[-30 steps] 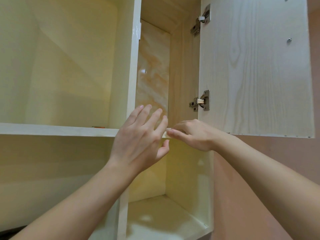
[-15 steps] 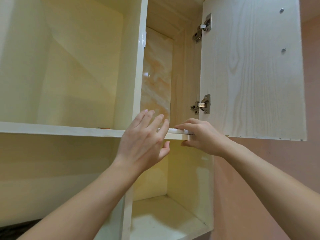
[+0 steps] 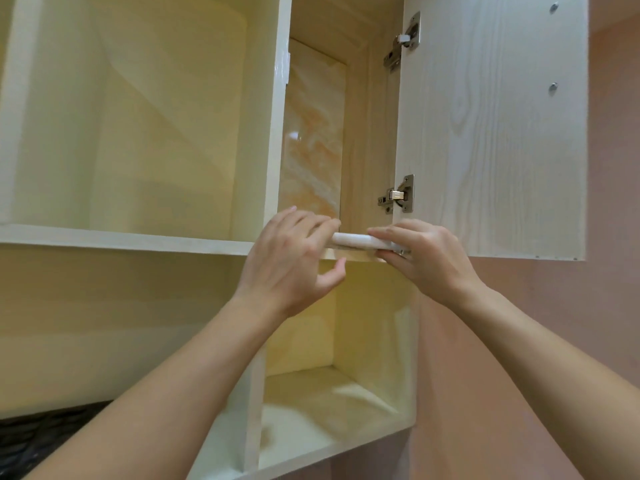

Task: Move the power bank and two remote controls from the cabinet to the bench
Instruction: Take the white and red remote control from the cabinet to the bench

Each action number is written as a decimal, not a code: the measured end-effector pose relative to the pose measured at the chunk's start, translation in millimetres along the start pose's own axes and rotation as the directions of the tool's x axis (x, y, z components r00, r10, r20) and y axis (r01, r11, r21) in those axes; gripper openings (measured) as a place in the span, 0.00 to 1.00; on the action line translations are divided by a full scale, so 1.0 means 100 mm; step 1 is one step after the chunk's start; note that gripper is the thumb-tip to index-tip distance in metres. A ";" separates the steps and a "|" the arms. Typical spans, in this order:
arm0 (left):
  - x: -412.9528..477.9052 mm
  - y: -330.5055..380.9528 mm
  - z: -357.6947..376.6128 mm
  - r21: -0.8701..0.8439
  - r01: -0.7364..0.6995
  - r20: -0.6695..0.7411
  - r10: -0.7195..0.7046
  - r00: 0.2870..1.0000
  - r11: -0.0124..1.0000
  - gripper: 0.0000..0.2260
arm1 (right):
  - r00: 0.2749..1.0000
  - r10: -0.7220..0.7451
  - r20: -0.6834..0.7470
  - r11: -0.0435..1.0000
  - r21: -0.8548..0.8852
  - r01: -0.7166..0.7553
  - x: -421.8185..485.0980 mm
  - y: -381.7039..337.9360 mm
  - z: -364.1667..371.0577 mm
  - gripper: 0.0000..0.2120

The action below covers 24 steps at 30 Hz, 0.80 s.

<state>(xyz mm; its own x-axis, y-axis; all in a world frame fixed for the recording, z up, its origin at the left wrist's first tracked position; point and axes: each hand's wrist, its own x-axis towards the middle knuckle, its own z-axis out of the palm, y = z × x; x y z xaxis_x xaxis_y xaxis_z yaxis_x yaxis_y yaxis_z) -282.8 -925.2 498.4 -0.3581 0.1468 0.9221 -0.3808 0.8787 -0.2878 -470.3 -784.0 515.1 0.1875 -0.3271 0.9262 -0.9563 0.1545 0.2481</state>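
A flat white power bank with rounded edges sticks out over the front edge of the cabinet shelf, in the narrow right compartment. My right hand grips its right end, fingers on top and thumb underneath. My left hand is at its left end, with the fingers spread over the top and the thumb apart below the shelf edge. No remote control shows from this low angle; the shelf top is hidden.
The cabinet door stands open to the right on two metal hinges. A vertical divider separates the wide left compartment from the narrow one. A lower open compartment sits beneath. A pink wall is at right.
The white power bank has slid forward out of the shelf and is now visible between my hands. Both hands have closed in on it, and the view has moved closer.
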 end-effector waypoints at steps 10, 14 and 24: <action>-0.80 0.85 -0.15 -0.728 0.529 0.273 -0.523 0.808 0.437 0.17 | 0.945 0.318 -0.076 0.911 0.299 -0.283 -1.00 -0.73 -0.43 0.13; -1.30 1.23 -0.05 -0.760 0.644 0.589 -0.509 0.628 -0.084 0.17 | 0.846 0.522 0.113 0.689 0.529 -0.496 -1.66 -1.05 -0.38 0.11; -3.00 1.96 -0.14 -0.087 0.510 0.996 -0.062 0.066 -0.856 0.35 | 0.665 0.512 0.544 0.333 0.588 -0.737 -3.41 -1.65 -0.23 0.13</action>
<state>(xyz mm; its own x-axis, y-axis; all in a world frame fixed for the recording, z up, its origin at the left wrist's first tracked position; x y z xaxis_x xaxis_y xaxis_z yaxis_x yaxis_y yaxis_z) -238.0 -790.7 168.8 -0.8489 -0.4972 -0.1793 0.2175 -0.6379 0.7388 -371.4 -676.8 164.9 -0.4868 -0.6455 0.5885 -0.5884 -0.2557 -0.7671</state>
